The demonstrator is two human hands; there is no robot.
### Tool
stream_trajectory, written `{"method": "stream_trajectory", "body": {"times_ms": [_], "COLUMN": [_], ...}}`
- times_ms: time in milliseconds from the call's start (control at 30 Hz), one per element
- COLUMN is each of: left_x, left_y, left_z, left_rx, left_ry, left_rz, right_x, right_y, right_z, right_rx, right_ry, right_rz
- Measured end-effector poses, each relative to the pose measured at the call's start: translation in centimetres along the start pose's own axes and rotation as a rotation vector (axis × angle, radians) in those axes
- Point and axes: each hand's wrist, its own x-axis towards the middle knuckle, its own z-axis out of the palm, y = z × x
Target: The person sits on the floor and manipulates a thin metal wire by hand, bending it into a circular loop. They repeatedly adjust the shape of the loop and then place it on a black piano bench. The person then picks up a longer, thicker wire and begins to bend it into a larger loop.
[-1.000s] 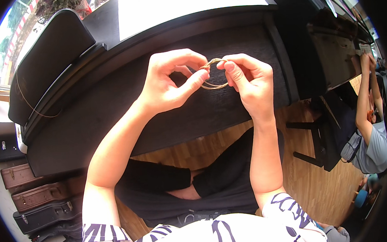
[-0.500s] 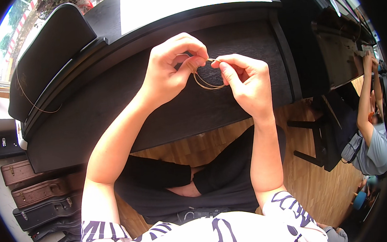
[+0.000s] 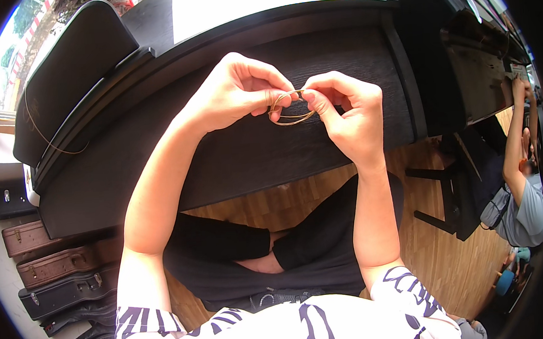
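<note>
A thin gold-coloured string [image 3: 290, 123], wound into a small coil that looks like an instrument string, is up in front of me over the black wooden surface. My left hand [image 3: 242, 93] pinches the coil's left side between thumb and fingertips. Close against it, my right hand [image 3: 348, 106] grips the right side of the loop with thumb and forefinger. The fingertips of both hands almost meet at the top of the coil. What the string's ends do there is too small to tell.
A white sheet [image 3: 273, 1] lies on the far ledge. Another thin string [image 3: 44, 138] curves over the upright black panel at left. Several instrument cases [image 3: 60, 266] line the left floor. At right stand a black bench [image 3: 450, 189] and a person in grey [image 3: 523, 216].
My left hand has turned and lowered slightly, its fingers now stretched more toward the right hand. The coil has shifted a little and shows rounder between my fingertips.
</note>
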Motion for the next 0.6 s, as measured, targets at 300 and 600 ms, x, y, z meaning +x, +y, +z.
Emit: {"method": "stream_trajectory", "body": {"times_ms": [300,600], "left_x": [-0.2,0.2], "left_y": [-0.2,-0.7], "left_z": [-0.1,0.5], "left_rx": [-0.048,-0.066], "left_ry": [0.018,0.151], "left_rz": [0.004,0.116], "right_x": [0.0,0.1], "right_y": [-1.6,-1.2], "right_z": [-0.3,-0.6], "right_rx": [0.208,0.313], "right_ry": [-0.093,0.017], "right_rz": [0.260,0.329]}}
